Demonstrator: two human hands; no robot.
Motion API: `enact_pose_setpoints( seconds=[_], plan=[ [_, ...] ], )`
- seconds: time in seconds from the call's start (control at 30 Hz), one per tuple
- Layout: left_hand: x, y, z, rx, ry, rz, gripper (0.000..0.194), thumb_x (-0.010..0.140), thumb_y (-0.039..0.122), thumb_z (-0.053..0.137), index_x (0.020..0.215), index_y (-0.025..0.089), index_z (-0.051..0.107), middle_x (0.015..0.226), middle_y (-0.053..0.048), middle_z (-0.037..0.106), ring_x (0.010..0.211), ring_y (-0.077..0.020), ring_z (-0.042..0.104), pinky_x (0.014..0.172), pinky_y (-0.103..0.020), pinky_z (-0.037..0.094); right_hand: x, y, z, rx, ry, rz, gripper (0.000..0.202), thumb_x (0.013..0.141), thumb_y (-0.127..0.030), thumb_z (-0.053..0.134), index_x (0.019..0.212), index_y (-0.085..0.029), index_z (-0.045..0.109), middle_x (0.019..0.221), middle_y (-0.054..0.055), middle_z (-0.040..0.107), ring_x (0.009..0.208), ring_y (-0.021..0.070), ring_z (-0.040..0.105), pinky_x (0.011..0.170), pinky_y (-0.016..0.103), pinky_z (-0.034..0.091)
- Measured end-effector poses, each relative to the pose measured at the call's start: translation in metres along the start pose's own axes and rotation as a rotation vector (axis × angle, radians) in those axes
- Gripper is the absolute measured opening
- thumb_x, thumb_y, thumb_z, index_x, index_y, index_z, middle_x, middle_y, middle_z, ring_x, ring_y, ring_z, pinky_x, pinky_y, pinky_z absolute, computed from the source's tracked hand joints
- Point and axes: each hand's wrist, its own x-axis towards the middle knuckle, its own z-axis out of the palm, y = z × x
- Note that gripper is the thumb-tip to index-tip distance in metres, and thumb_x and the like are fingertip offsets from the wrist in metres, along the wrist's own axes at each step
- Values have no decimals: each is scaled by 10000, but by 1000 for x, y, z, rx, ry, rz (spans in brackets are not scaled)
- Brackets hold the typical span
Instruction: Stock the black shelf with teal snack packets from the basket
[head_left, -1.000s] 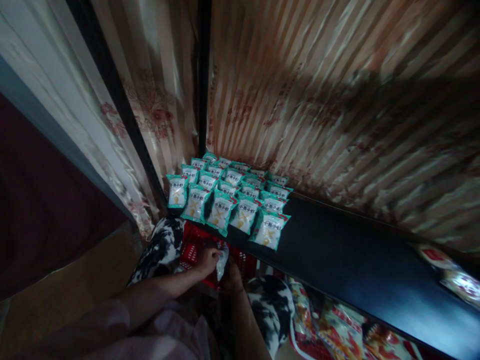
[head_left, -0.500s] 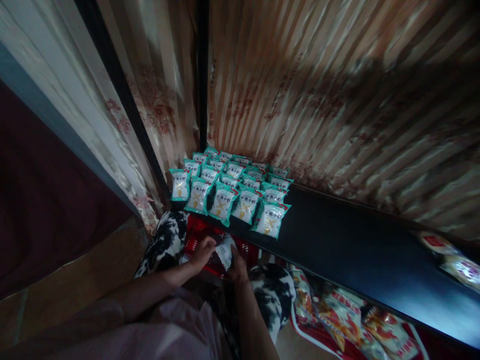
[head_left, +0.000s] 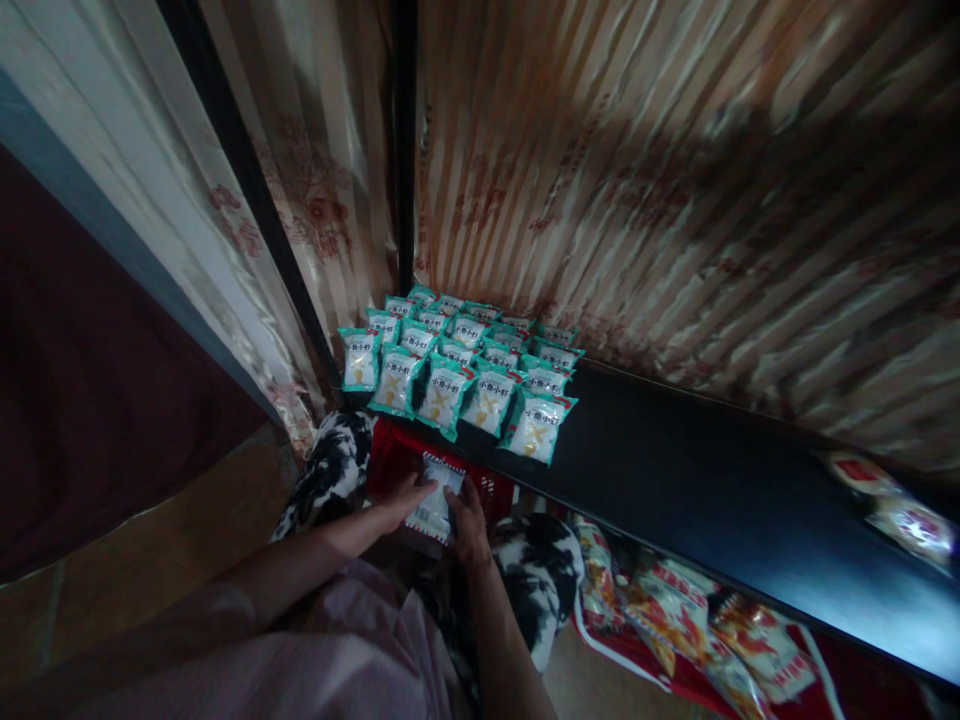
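Between my two hands is a small silvery-white snack bag (head_left: 435, 505) with striped, crimped ends. My left hand (head_left: 406, 503) grips its left side, thumb on the face. On the opposite side my right hand (head_left: 468, 517) holds it, thumb laid across the front. The bag is above a red plastic basket (head_left: 390, 450) between my knees. Several white and green snack bags (head_left: 448, 390) stand in rows on the black shelf (head_left: 645, 440) just beyond.
Under the shelf on the right, a second red basket (head_left: 626, 655) with a white rim holds several orange and white snack packs (head_left: 671, 605). Two other packages (head_left: 911, 525) lie at the shelf's right end. Pleated curtains (head_left: 600, 180) hang behind, beside black posts (head_left: 406, 140).
The bag has been turned from a tilted, edge-on position to lie flatter, its face toward me. My left hand has closed onto its left side. The shelf bags stay put.
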Motion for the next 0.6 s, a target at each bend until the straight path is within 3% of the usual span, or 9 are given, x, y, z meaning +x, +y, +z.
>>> enact_pose_setpoints(
  seconds=[0.37,0.6],
  plan=[
    [-11,4,4,-80,22,39,529,678,515,681,1064,161,610,973,-87,691,843,-214,650,701,-281,488,-20,-12,7,-33,-127,-19,701,577,-323,772,1236,-279,536,1077,24,684,903,218,655,735,318,523],
    [-18,7,7,-101,78,72,441,705,483,647,1027,184,612,980,-65,686,838,-191,642,692,-254,479,-25,-16,9,-44,-178,-24,758,603,-328,768,1303,-299,477,1120,20,670,933,208,644,754,305,516]
  ],
)
